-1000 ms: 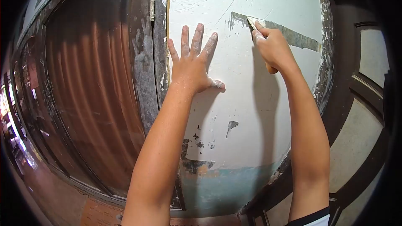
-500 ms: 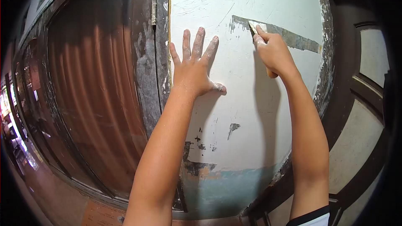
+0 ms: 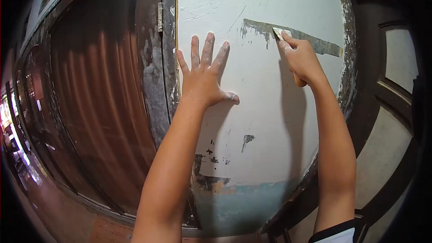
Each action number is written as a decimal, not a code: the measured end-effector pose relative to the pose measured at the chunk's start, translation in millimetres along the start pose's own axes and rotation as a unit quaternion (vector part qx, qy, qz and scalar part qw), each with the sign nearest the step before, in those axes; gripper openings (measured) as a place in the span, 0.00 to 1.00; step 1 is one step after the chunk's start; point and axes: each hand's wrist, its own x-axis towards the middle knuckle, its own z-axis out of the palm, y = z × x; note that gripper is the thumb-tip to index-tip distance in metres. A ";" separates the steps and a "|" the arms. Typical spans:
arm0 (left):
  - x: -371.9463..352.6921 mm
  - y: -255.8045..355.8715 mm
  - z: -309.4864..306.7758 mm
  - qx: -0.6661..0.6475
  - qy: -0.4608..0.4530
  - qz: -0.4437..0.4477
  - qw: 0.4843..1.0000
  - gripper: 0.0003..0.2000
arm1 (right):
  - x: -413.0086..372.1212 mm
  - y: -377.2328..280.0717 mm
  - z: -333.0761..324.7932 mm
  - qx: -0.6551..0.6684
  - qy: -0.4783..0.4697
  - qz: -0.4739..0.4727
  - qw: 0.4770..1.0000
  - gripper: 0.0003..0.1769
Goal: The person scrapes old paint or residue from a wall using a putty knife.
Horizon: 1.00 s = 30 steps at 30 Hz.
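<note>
My left hand [image 3: 202, 74] lies flat against the white wall [image 3: 252, 112], fingers spread and dusted with white. Held in my right hand [image 3: 302, 58] is a scraper [image 3: 277, 33]; its blade, smeared with white, meets the wall at a bare grey strip [image 3: 315, 42]. The end of its handle shows below my fist. That strip runs slanting from the upper middle toward the right frame, with ragged drips of grey along its left lower edge. Lower down, a small grey patch [image 3: 247, 139] and several dark chips mark the white surface.
To the left stands a dark wooden door [image 3: 155, 72] with a hinge [image 3: 160, 17] and a glass panel backed by a brown curtain [image 3: 103, 108]. A dark frame with peeling paint [image 3: 348, 45] borders the wall on the right, beside a panelled door [image 3: 382, 139]. The wall's foot is blue-green [image 3: 252, 202].
My right hand and the scraper have moved slightly right and down along the strip, and more grey shows left of the blade. My left hand stays pressed on the wall. The view has shifted slightly.
</note>
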 end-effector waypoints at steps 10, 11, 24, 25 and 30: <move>5.5 -1.7 -0.9 -0.009 0.000 -0.003 1.000 0.82 | 14.8 12.9 -10.3 0.019 0.044 0.000 0.999 0.28; 6.2 -0.9 -1.3 0.001 -0.006 -0.008 1.000 0.83 | 15.0 12.4 -13.6 0.027 0.020 0.030 0.999 0.28; 8.4 4.6 -6.5 0.027 -0.031 -0.026 0.999 0.83 | 20.5 45.0 -39.3 0.019 0.005 0.000 1.000 0.28; 9.1 6.3 -7.7 0.028 -0.037 -0.033 0.998 0.84 | 14.5 35.5 -46.0 0.032 -0.024 0.063 0.997 0.28; 10.2 19.7 -16.2 0.018 -0.064 -0.070 0.995 0.82 | 33.1 64.8 -41.6 -0.011 0.006 -0.017 1.000 0.28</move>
